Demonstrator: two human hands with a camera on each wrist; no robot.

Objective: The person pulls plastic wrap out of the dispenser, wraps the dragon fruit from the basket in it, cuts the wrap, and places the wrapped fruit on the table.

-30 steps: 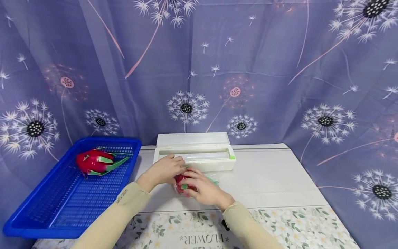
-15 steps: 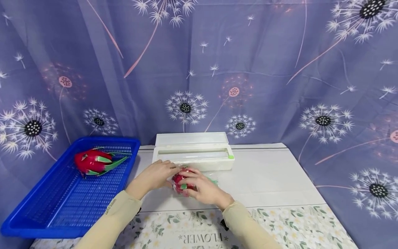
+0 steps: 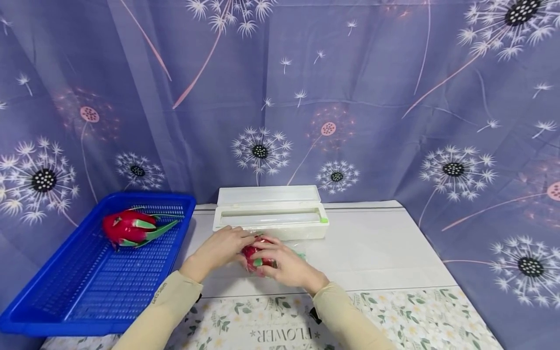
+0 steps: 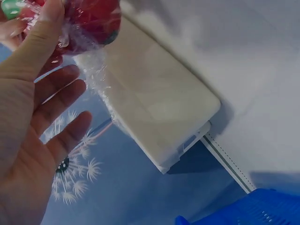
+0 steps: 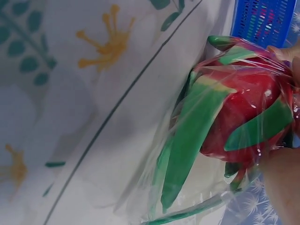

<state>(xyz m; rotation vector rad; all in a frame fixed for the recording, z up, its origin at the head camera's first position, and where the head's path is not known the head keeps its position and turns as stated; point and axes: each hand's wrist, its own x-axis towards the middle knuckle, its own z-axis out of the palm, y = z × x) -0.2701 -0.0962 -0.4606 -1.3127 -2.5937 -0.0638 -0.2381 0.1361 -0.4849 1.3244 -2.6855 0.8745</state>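
Note:
A red dragon fruit [image 3: 251,253] with green scales lies in clear cling film in front of the white dispenser box. My right hand [image 3: 288,265] grips it from above, fingers spread and bent over its near side. At the fruit's left end, my left hand [image 3: 218,249] pinches the film; in the left wrist view its thumb touches the wrapped fruit, while several other fingers hang loose below. Film [image 4: 96,75] stretches from the fruit along the box [image 4: 159,93]. In the right wrist view, long green scales [image 5: 192,140] show through the loose film.
A blue plastic basket [image 3: 172,253] at the left holds a second, unwrapped dragon fruit [image 3: 131,228]. The dispenser box [image 3: 306,231] stands lid up, a film roll [image 3: 271,218] inside. Behind the table hangs a purple dandelion curtain [image 3: 372,121]. A flower-printed cloth [image 3: 393,316] covers the near edge.
My left hand has drawn back from the fruit's top to its left end, uncovering more of the fruit, then come slightly back right. The right hand stays on the fruit.

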